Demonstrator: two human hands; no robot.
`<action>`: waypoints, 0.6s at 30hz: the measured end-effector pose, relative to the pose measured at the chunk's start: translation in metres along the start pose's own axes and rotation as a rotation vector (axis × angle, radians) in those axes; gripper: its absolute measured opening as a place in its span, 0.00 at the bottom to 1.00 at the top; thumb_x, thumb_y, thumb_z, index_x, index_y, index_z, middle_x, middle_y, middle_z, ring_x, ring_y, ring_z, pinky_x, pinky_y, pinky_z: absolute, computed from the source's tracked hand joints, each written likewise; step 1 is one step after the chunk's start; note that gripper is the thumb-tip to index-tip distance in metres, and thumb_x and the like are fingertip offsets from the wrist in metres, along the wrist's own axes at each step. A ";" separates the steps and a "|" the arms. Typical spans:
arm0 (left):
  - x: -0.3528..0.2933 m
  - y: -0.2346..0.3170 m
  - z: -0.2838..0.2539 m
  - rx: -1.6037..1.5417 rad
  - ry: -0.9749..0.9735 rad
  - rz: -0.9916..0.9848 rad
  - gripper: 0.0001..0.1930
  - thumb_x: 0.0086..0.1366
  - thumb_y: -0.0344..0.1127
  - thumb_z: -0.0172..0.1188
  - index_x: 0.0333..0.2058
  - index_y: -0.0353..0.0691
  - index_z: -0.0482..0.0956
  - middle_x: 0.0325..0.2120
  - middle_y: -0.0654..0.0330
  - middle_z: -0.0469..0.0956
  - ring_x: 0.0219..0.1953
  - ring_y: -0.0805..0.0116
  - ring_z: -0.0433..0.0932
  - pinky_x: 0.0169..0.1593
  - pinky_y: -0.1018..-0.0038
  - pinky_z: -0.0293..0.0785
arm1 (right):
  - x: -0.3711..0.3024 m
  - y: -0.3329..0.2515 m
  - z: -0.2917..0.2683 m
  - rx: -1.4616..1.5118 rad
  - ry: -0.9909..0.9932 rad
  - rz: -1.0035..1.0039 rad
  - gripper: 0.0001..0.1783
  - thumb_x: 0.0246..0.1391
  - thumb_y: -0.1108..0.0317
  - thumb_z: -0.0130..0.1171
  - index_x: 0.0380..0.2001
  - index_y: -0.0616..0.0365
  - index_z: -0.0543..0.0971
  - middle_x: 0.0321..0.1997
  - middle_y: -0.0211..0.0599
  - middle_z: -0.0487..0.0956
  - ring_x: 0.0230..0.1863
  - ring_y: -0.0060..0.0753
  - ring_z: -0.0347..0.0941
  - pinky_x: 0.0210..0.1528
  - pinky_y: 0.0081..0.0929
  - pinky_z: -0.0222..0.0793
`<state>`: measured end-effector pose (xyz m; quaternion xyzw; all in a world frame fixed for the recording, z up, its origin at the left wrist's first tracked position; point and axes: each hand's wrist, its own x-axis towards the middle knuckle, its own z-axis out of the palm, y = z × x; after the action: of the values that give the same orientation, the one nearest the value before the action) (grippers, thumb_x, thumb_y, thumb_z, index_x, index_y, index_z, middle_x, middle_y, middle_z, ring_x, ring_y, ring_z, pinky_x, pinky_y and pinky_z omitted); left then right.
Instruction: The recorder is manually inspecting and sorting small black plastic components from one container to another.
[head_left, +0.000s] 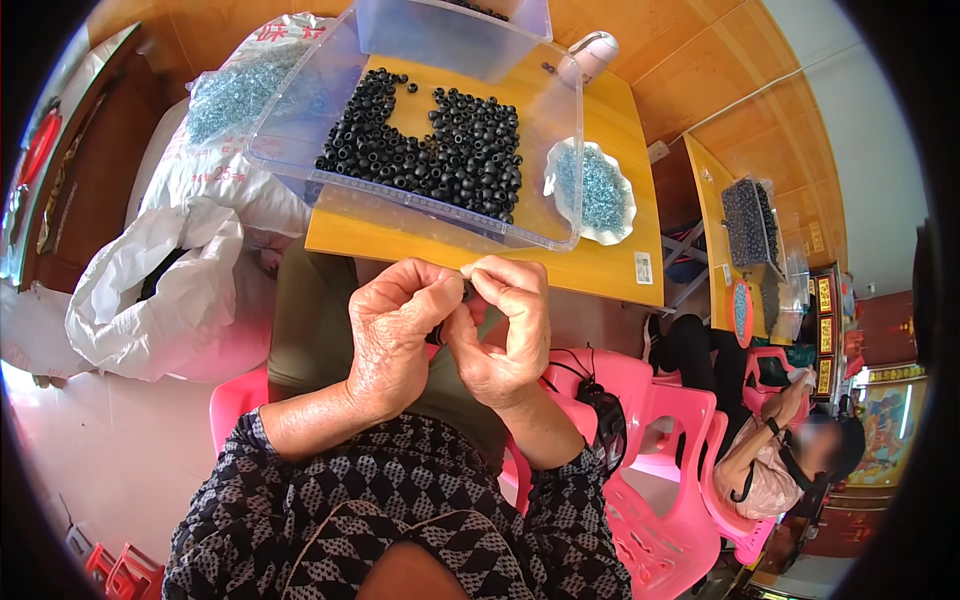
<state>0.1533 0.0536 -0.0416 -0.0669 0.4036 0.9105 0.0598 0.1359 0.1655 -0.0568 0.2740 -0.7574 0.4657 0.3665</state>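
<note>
Both of my hands meet in front of the table edge, above my lap. My left hand (392, 328) is closed in a pinch, its thumb and forefinger at a small black round piece (467, 290). My right hand (507, 335) pinches at the same piece from the other side, and the fingers cover most of it. Something dark also shows lower between the hands, too hidden to name. Just beyond them, a clear plastic bin (400, 205) holds many black hollow round pieces (440, 150). Right of it, a white scalloped dish (627, 215) holds small clear-bluish plastic pieces (597, 190).
A second plastic bin (455, 40) and a pale pinkish bottle-like object (588, 57) stand farther back on the wooden table (640, 130). White sacks (225, 180) and an open plastic bag (110, 320) are at left. Pink chairs (660, 510) and a seated person (760, 465) are at right.
</note>
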 end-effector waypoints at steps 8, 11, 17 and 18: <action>-0.003 0.006 0.004 -0.012 -0.013 0.065 0.06 0.58 0.28 0.54 0.26 0.31 0.73 0.23 0.62 0.74 0.26 0.76 0.73 0.31 0.81 0.69 | 0.002 -0.014 -0.001 0.075 -0.001 0.153 0.22 0.31 0.89 0.58 0.37 0.67 0.72 0.40 0.47 0.74 0.38 0.38 0.71 0.38 0.26 0.69; -0.004 0.001 -0.001 0.018 0.003 0.071 0.06 0.59 0.27 0.53 0.26 0.30 0.72 0.23 0.61 0.74 0.26 0.76 0.72 0.32 0.81 0.70 | 0.002 -0.012 -0.003 0.008 -0.021 0.083 0.24 0.31 0.89 0.58 0.38 0.67 0.72 0.39 0.47 0.75 0.37 0.39 0.71 0.35 0.27 0.69; -0.005 0.002 0.003 -0.022 -0.003 0.035 0.06 0.59 0.28 0.53 0.26 0.30 0.72 0.23 0.62 0.74 0.25 0.77 0.71 0.31 0.82 0.69 | 0.005 -0.005 -0.005 -0.148 -0.036 -0.114 0.24 0.30 0.87 0.61 0.37 0.68 0.72 0.37 0.45 0.76 0.31 0.40 0.72 0.29 0.27 0.69; -0.005 0.001 0.003 -0.047 -0.013 0.035 0.06 0.59 0.28 0.53 0.26 0.30 0.73 0.22 0.62 0.74 0.25 0.77 0.71 0.31 0.82 0.69 | 0.005 -0.004 -0.005 -0.161 -0.041 -0.138 0.23 0.29 0.87 0.61 0.37 0.69 0.72 0.36 0.45 0.76 0.30 0.40 0.72 0.28 0.27 0.69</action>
<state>0.1573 0.0547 -0.0381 -0.0551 0.3827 0.9211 0.0452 0.1376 0.1684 -0.0496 0.3048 -0.7790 0.3714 0.4028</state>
